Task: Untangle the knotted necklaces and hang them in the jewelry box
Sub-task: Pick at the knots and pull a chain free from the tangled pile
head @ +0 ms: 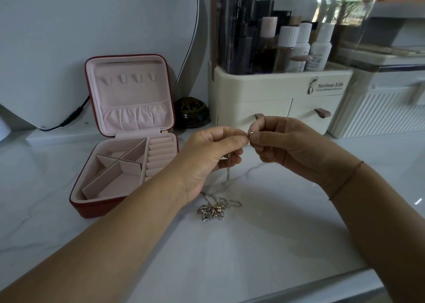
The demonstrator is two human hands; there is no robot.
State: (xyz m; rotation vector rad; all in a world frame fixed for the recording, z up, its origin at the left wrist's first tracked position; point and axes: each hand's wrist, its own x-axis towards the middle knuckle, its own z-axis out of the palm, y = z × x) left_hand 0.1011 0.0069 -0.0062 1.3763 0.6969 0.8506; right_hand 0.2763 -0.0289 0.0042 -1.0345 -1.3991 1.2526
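Observation:
A red jewelry box (92, 201) with pink lining stands open at the left; its upright lid carries a row of small hooks (130, 78), all bare. My left hand (211, 155) and my right hand (282, 141) meet above the table and both pinch the clasp end of a thin chain necklace (228, 169). The chain hangs down from my left hand to a knotted heap of silver chains with a pink bead (212, 210) lying on the marble table.
A cream cosmetics organizer (276, 95) full of bottles stands behind my hands. To its right is a white ribbed box (379, 116). A dark round jar (192, 113) sits beside the jewelry box lid. A mirror with a black cable (71, 117) stands far left.

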